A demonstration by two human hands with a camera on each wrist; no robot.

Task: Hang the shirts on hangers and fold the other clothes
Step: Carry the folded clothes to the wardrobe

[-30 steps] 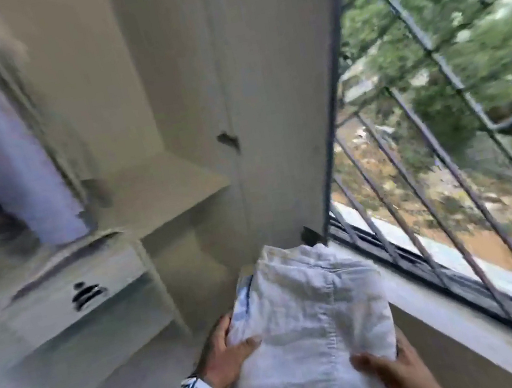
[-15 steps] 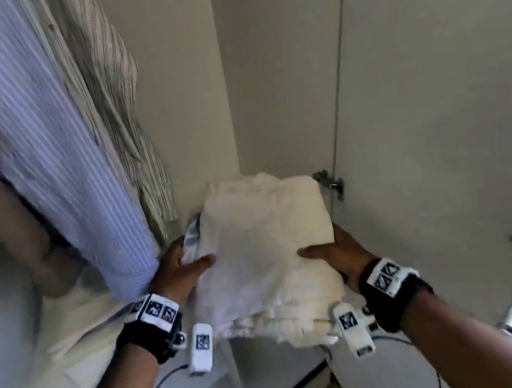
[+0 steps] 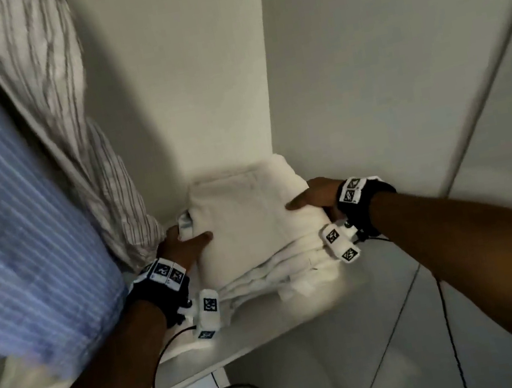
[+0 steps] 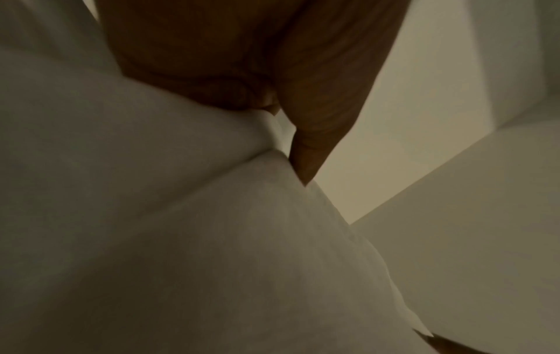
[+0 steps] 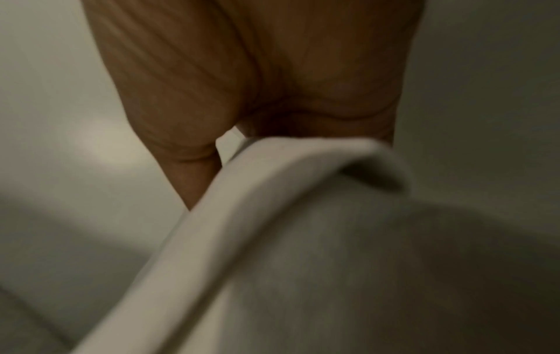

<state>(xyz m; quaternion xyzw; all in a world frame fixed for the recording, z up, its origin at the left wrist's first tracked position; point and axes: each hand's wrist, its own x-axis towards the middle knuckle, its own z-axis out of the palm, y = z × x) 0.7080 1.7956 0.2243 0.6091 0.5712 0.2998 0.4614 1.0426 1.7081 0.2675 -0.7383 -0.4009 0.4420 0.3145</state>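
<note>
Now the window and its bars are gone from the head view, and the wardrobe's inside fills it. At the left the blue striped shirt (image 3: 10,214) hangs, with the grey striped shirt (image 3: 68,130) beside it. The left hand (image 3: 185,244) grips the left edge of the folded white clothes (image 3: 253,228), thumb on top, fingers under. The stack, held in the air half a second ago, now sits on the white shelf (image 3: 264,331) in the corner. The right hand (image 3: 314,197) grips its right edge the same way.
</note>
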